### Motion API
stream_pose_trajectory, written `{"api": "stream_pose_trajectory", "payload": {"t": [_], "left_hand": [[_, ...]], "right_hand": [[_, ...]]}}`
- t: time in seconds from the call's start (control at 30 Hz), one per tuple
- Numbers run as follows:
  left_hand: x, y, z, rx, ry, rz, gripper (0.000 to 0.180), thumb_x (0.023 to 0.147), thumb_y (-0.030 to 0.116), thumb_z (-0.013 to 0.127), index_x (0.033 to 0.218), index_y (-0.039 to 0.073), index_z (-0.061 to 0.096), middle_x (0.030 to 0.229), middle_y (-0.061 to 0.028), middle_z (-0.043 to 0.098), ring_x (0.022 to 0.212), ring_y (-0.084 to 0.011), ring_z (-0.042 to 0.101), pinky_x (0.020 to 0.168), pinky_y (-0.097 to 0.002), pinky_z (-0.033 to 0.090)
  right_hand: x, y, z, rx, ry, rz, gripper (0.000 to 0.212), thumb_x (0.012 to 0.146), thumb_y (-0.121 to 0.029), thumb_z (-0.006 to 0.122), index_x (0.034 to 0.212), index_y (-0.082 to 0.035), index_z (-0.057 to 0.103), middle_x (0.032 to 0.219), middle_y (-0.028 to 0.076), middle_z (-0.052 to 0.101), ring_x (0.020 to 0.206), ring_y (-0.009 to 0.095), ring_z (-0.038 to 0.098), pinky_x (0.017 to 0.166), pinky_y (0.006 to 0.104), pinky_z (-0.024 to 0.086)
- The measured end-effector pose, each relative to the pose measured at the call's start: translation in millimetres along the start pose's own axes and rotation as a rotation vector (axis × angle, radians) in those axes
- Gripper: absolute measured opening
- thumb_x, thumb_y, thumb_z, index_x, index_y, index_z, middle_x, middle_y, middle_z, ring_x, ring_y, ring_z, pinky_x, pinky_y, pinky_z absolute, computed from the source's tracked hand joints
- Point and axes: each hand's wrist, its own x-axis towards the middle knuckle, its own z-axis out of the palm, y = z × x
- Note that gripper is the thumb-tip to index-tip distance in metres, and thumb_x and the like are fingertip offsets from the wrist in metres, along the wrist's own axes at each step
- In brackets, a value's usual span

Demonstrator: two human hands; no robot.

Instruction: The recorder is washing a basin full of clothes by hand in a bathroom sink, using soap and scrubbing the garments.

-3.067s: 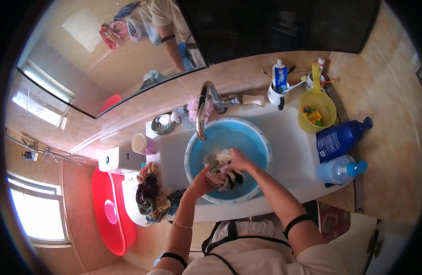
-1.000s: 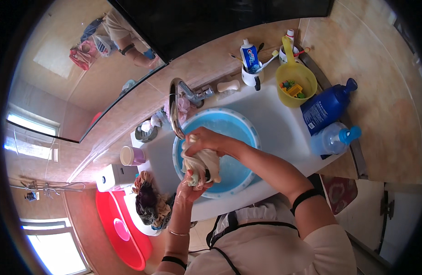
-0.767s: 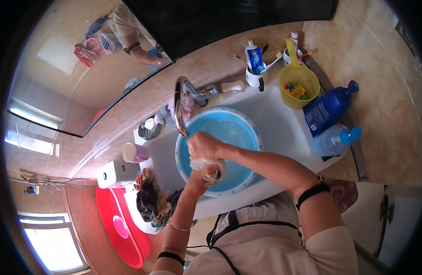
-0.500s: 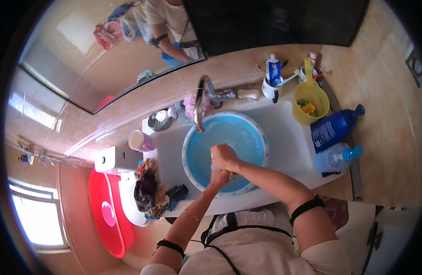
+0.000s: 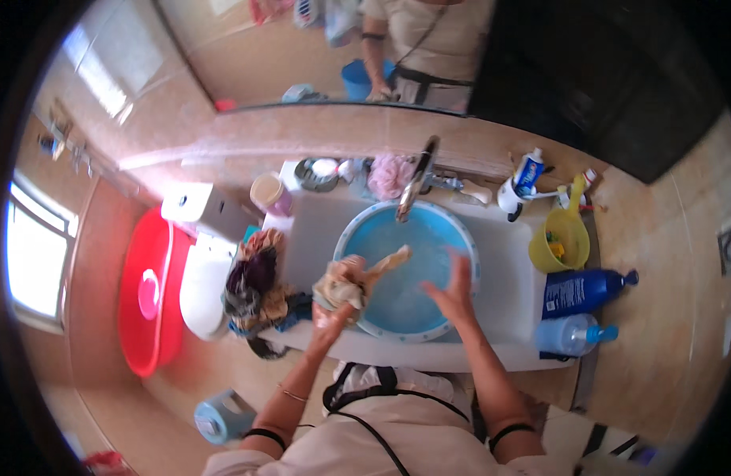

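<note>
My left hand (image 5: 330,319) is closed round a bunched beige cloth (image 5: 340,284), whose loose end sticks out to the right over the blue basin (image 5: 344,246). What sort of garment the cloth is, I cannot make out. My right hand (image 5: 453,292) hangs over the basin's right side, fingers spread and slightly blurred, holding nothing. Cloudy water (image 5: 417,274) fills much of the basin, which sits in the white sink (image 5: 504,270) beneath a metal faucet (image 5: 418,178). A heap of dark and tan clothes (image 5: 258,278) lies on the sink's left end.
Along the back stand a pink bath puff (image 5: 391,176), a soap dish (image 5: 314,174) and a mug (image 5: 510,197) with toothpaste. To the right are a yellow dipper (image 5: 560,242), a blue bottle (image 5: 580,292) and a pump bottle (image 5: 570,335). A red tub (image 5: 150,317) is beside the toilet (image 5: 203,289).
My hands were clasped together over the basin. They have come apart: the left has moved left with the beige cloth, the right has opened and moved right. The view has shifted too.
</note>
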Motion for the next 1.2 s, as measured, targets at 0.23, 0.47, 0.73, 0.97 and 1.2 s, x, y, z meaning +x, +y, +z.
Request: {"api": "stream_pose_trajectory", "payload": {"t": [0.23, 0.47, 0.73, 0.97, 1.2], "left_hand": [[-11.4, -44.8, -81.8, -0.251, -0.084, -0.603, 0.034, 0.074, 0.014, 0.063, 0.106, 0.004, 0.054, 0.074, -0.0034, 0.058, 0.06, -0.0129, 0.056, 0.048, -0.0245, 0.043], [-44.3, -12.1, -56.7, -0.368, 0.011, -0.524, 0.042, 0.069, 0.008, 0.067, 0.106, 0.007, 0.047, 0.083, -0.0065, 0.056, 0.054, -0.0149, 0.054, 0.039, -0.0237, 0.039], [-39.2, -3.1, -86.7, -0.432, -0.029, -0.499, 0.023, 0.073, 0.003, 0.064, 0.094, 0.005, 0.055, 0.075, -0.0056, 0.057, 0.058, -0.0167, 0.056, 0.048, -0.0284, 0.043], [-36.0, 12.1, -97.2, -0.568, 0.17, -0.484, 0.024, 0.075, 0.006, 0.062, 0.095, 0.007, 0.049, 0.069, -0.0053, 0.054, 0.052, -0.0174, 0.053, 0.043, -0.0284, 0.039], [-39.5, 2.2, -115.6, -0.424, 0.201, -0.432, 0.059, 0.067, 0.001, 0.067, 0.12, 0.007, 0.042, 0.108, -0.0076, 0.054, 0.1, -0.0208, 0.055, 0.08, -0.0321, 0.048]], "right_hand": [[-22.5, 96.6, -23.1, 0.346, 0.039, 0.947, 0.053, 0.077, -0.026, 0.07, 0.115, 0.001, 0.046, 0.099, 0.014, 0.057, 0.085, 0.025, 0.057, 0.078, 0.0376, 0.046], [-12.3, 68.9, -28.6, 0.372, 0.187, 0.608, 0.035, 0.068, -0.006, 0.065, 0.101, 0.002, 0.053, 0.09, 0.013, 0.059, 0.078, 0.023, 0.057, 0.071, 0.0342, 0.046], [0.4, -10.6, -52.0, 0.501, 0.252, 0.562, 0.033, 0.059, 0.005, 0.053, 0.091, 0.005, 0.056, 0.086, 0.011, 0.06, 0.075, 0.023, 0.057, 0.07, 0.0332, 0.045], [12.2, -53.5, -45.9, 0.442, 0.252, 0.478, 0.034, 0.058, 0.006, 0.054, 0.092, 0.006, 0.056, 0.086, 0.011, 0.06, 0.073, 0.022, 0.058, 0.07, 0.0324, 0.047], [23.5, -72.2, -43.2, 0.426, 0.196, 0.401, 0.03, 0.059, 0.005, 0.055, 0.089, 0.006, 0.055, 0.086, 0.011, 0.06, 0.074, 0.021, 0.057, 0.069, 0.0317, 0.046]]}}
